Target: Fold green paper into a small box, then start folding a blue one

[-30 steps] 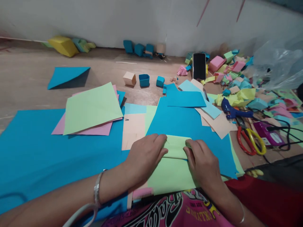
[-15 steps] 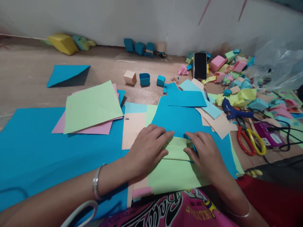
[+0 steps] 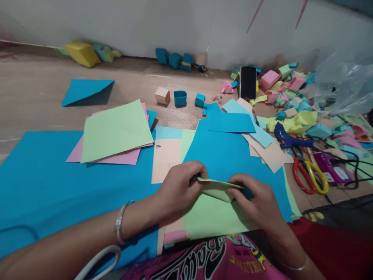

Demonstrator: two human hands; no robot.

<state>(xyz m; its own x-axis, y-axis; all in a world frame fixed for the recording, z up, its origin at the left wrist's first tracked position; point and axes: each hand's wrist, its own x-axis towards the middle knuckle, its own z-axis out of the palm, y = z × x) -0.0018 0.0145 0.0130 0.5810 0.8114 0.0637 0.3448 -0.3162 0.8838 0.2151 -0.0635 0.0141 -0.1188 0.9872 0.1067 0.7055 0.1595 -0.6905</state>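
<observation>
A folded piece of light green paper (image 3: 218, 189) is held between both hands, tilted up off the sheets beneath. My left hand (image 3: 182, 186) pinches its left end, fingers curled behind it. At the right end, my right hand (image 3: 255, 198) grips it between thumb and fingers. Below lies a larger light green sheet (image 3: 215, 221), and behind it a big blue sheet (image 3: 221, 149). Peach paper (image 3: 166, 155) shows to the left of my left hand.
Left are a large blue sheet (image 3: 72, 194) and a stack topped with green paper (image 3: 116, 132). Small paper boxes (image 3: 180, 98) stand behind. On the right are scissors (image 3: 310, 177), a blue glue gun (image 3: 293, 140), a purple power strip (image 3: 332, 167), a phone (image 3: 248, 82) and paper scraps (image 3: 297, 120).
The green paper lay flat under my fingertips before. Now both hands have closed on its ends and lifted it, tilting it up from the sheets.
</observation>
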